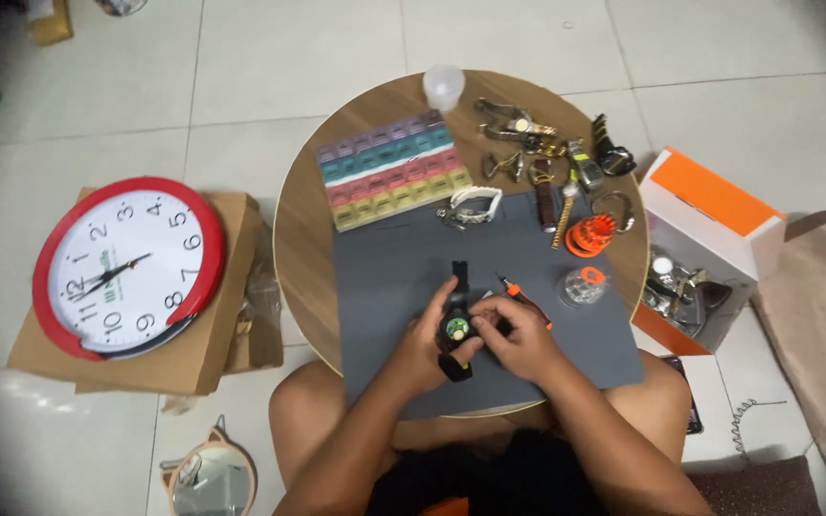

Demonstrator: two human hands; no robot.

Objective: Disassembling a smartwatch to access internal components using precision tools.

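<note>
My left hand grips a black wristwatch by its case and lower strap, over a dark grey mat. The watch's back is open and shows a round green and white part. My right hand presses its fingertips on the right side of the watch case. An orange-handled screwdriver lies on the mat just beyond my right hand; I cannot tell if the fingers touch it.
On the round wooden table are a multicolour compartment box, a white-strapped watch, several watches and straps, an orange tool holder, a clear round case and a white cup. A red-rimmed wall clock rests on a cardboard box at left; an orange and white box stands at right.
</note>
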